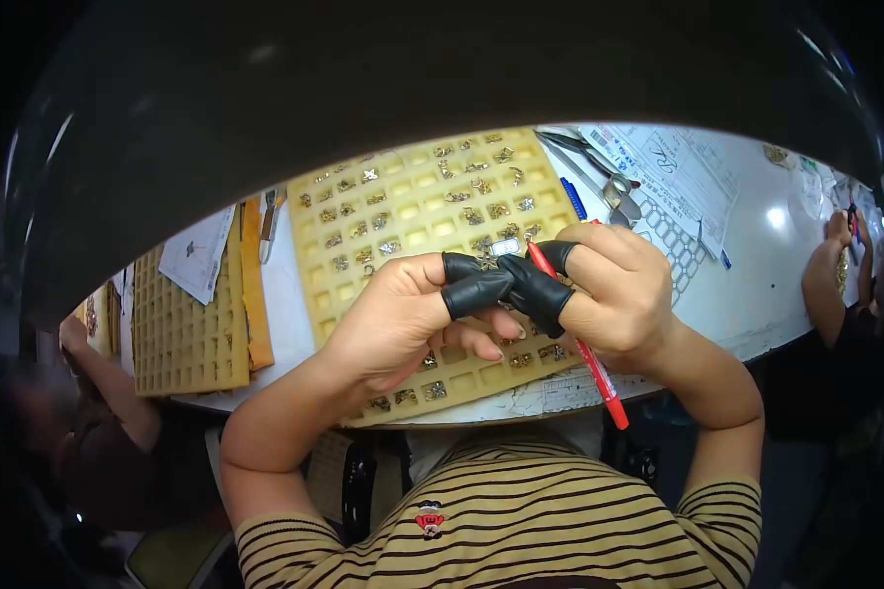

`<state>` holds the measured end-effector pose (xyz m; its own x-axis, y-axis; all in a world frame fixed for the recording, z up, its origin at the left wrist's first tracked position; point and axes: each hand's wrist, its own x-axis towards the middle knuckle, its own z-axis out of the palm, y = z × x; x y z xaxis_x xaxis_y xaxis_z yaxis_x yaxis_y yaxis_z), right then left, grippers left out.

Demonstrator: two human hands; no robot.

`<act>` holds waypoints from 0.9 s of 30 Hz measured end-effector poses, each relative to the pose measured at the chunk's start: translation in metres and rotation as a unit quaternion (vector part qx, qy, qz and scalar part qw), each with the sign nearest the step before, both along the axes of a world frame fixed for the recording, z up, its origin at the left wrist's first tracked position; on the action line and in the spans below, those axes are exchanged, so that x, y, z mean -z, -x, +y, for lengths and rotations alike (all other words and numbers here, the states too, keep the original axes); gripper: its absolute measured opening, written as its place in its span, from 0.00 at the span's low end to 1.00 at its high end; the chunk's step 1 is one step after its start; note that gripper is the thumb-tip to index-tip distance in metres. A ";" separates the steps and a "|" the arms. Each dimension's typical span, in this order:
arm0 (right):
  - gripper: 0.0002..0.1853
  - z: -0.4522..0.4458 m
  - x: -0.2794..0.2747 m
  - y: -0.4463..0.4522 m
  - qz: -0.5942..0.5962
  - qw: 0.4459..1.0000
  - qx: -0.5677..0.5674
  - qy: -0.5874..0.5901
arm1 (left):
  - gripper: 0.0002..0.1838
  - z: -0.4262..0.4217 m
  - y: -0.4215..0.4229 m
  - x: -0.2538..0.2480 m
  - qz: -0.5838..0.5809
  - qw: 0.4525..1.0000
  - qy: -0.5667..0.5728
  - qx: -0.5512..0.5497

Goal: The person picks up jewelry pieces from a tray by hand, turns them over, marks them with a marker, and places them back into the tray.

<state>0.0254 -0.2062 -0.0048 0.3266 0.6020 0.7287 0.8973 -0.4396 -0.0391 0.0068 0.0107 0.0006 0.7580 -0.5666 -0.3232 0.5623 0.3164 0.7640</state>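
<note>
Near the middle of the frame, the left hand [393, 312] pinches a small shiny piece [487, 263] between thumb and finger, and both tips wear black covers [476, 293]. The right hand [614, 285] has its own covered tips pressed together right beside it, but they hide so much that no one can tell how much of the piece they grip. A red pen [599, 378] is tucked in the right hand, slanting toward the lower right. The left hand's other fingers hang loose and bent over the yellow tray [417, 239]. A pale little square [505, 247] shows just above the tips; whether it is joined to the piece cannot be told.

The piece looks like metal, so it should be hard and stiff, yet very light. It is probably slippery, and any thin bits might bend if squeezed too much. The best hold is likely a soft pinch on its outer edges, with the rubbery-looking covers helping it not slide away
</note>
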 end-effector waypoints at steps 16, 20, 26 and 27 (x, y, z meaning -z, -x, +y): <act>0.20 -0.005 -0.012 0.002 0.255 0.964 -0.075 -0.024 | 0.08 -0.001 0.005 -0.012 -0.102 0.988 -0.119 0.006; 0.18 -0.007 -0.004 -0.001 0.260 0.962 -0.077 -0.037 | 0.08 -0.002 0.004 -0.014 -0.073 0.991 -0.110 0.014; 0.15 -0.004 -0.007 0.003 0.329 0.937 -0.074 -0.092 | 0.10 0.000 0.003 -0.008 -0.066 0.995 -0.075 0.024; 0.14 -0.003 -0.007 0.004 0.330 0.936 -0.070 -0.096 | 0.10 0.001 0.003 -0.008 -0.066 0.995 -0.075 0.024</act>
